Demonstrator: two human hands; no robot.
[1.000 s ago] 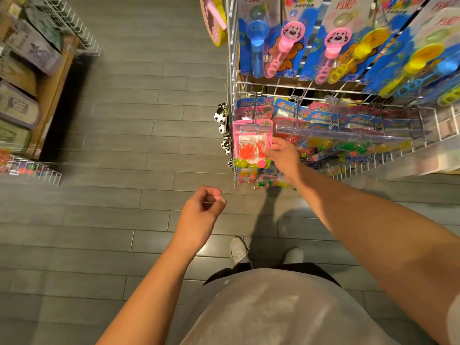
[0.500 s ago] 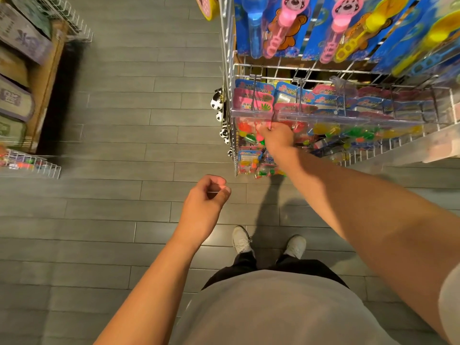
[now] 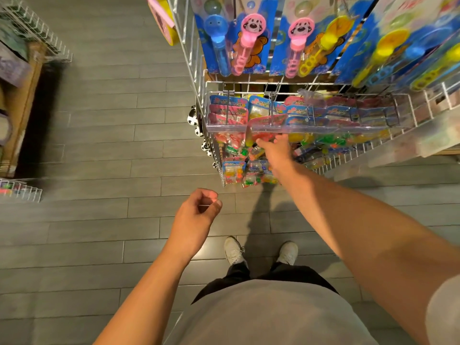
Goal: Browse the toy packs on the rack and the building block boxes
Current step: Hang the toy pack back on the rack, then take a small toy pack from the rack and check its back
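Below, the right hand (image 3: 276,151) reaches spread-fingered among hanging toy packs (image 3: 234,170) on the wire rack (image 3: 199,70); the left hand (image 3: 196,215) hangs loosely curled, holding nothing.

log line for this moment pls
right hand reaching into toy packs on wire rack | left hand idle, loosely curled, holds nothing
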